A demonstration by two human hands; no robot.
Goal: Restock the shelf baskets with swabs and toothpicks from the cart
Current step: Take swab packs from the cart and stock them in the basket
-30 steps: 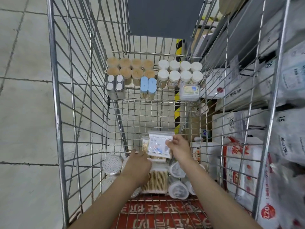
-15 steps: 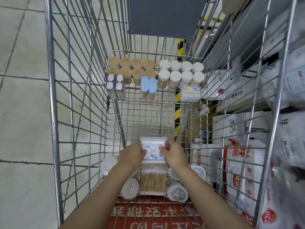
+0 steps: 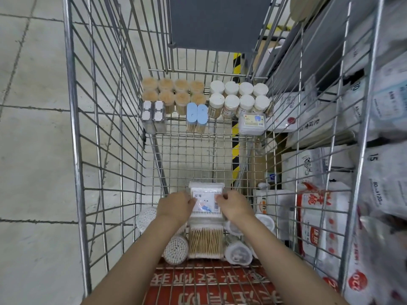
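Both hands are down in the wire cart: left hand and right hand each pinch a side of a flat crinkly plastic swab pack near the cart's close end. Under it sits a clear box of wooden-stick swabs. At the far end stand eight open toothpick jars, eight white-capped jars and two blue-lidded tubes.

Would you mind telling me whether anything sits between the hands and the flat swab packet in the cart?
Nothing visible does. The left hand and right hand already grip the flat swab packet by its two sides, above the wooden-stick swab box. The shelf baskets are not identifiable in view.
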